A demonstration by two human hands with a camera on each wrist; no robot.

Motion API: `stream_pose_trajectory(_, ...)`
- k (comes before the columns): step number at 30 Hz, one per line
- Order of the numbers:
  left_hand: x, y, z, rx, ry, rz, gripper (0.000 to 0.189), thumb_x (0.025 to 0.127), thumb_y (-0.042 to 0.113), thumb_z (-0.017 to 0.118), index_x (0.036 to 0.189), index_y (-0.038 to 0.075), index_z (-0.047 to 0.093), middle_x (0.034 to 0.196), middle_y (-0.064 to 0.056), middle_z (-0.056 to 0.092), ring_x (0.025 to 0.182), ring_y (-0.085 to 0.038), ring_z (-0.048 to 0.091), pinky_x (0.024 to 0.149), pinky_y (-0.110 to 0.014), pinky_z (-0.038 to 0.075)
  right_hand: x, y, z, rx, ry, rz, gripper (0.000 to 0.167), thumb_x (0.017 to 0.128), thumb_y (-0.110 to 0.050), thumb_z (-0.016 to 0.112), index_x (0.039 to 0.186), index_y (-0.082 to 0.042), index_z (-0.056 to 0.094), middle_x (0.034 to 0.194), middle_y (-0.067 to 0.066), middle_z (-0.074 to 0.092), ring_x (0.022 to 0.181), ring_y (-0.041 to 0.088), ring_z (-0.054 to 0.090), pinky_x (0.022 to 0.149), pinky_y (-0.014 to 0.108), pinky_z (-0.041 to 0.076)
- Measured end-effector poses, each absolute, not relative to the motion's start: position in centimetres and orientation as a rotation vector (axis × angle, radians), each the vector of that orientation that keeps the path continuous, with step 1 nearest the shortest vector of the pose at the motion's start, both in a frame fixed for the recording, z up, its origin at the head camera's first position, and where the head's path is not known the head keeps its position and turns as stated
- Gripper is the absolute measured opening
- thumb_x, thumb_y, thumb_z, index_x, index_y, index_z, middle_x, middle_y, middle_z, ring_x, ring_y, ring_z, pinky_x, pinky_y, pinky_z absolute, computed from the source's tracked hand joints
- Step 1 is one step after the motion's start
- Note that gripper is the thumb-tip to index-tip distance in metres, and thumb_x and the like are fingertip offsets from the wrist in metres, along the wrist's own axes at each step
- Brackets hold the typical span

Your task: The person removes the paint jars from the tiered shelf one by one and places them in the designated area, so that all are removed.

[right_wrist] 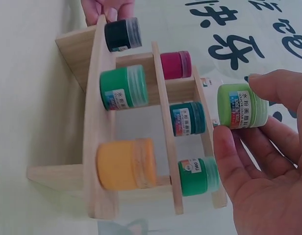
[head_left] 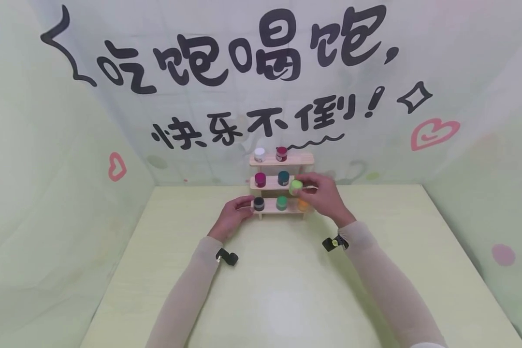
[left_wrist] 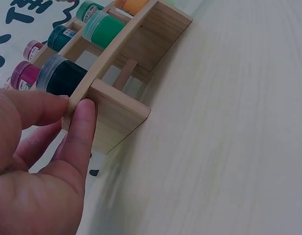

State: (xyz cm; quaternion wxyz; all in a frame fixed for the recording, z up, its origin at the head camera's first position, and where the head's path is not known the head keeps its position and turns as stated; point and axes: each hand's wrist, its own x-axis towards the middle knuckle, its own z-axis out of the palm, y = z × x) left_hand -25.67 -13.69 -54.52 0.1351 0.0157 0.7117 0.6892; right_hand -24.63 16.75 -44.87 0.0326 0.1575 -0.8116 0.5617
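A small three-step wooden display rack (head_left: 275,208) carries gouache paint jars with clear lids. My left hand (head_left: 233,215) pinches the left end of its lowest step between thumb and fingers, right beside the black jar (left_wrist: 62,76). Between thumb and fingers, my right hand (head_left: 326,195) holds a light green paint jar (right_wrist: 239,106) near the right side of the upper steps. On the lowest step also stand a green jar (right_wrist: 122,88) and an orange jar (right_wrist: 125,164). The middle step bears a magenta jar (head_left: 260,180), a teal jar (head_left: 283,178) and another green jar (right_wrist: 197,176).
The top step holds a white jar (head_left: 259,154) and a dark red jar (head_left: 281,153). Close behind the rack hangs a pale cloth backdrop (head_left: 200,106) with black lettering; cloth also flanks both sides. The pale table (head_left: 261,280) stretches out in front.
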Motion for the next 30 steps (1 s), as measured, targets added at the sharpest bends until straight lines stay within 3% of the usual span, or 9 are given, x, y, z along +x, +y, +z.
stream_pose_trajectory(12, -26.0, -14.0, -54.4, 0.105, 2.084, 1.918, 0.052, 0.096, 0.006, 0.07, 0.146, 0.017, 0.063, 0.144, -0.011, 0.065, 0.127, -0.026, 0.067, 0.106, -0.029, 0.062, -22.5, 15.0, -47.5, 0.525, -2.584, 1.72, 0.041, 0.093, -0.013, 0.081, 0.131, -0.003, 0.072, 0.134, 0.015, 0.07, 0.108, 0.036, 0.074, 0.095, 0.028, 0.067)
stream_pose_trajectory(21, -26.4, -14.0, -54.4, 0.118, 2.075, 1.91, 0.052, 0.096, 0.003, 0.069, 0.146, 0.014, 0.062, 0.144, -0.014, 0.064, 0.128, -0.028, 0.066, 0.106, -0.029, 0.062, -21.6, 13.1, -49.0, 0.607, -2.551, 1.802, 0.036, 0.091, -0.004, 0.078, 0.127, -0.003, 0.074, 0.125, 0.016, 0.072, 0.109, 0.038, 0.074, 0.09, 0.027, 0.068)
stream_pose_trajectory(30, -26.7, -14.2, -54.7, 0.163, 2.107, 1.881, 0.048, 0.097, 0.006, 0.071, 0.143, 0.017, 0.065, 0.14, -0.012, 0.068, 0.129, -0.026, 0.065, 0.108, -0.031, 0.061, -20.9, 11.3, -50.8, 0.674, -2.569, 1.892, 0.041, 0.09, -0.007, 0.082, 0.129, 0.0, 0.072, 0.125, 0.014, 0.071, 0.113, 0.035, 0.072, 0.092, 0.027, 0.067)
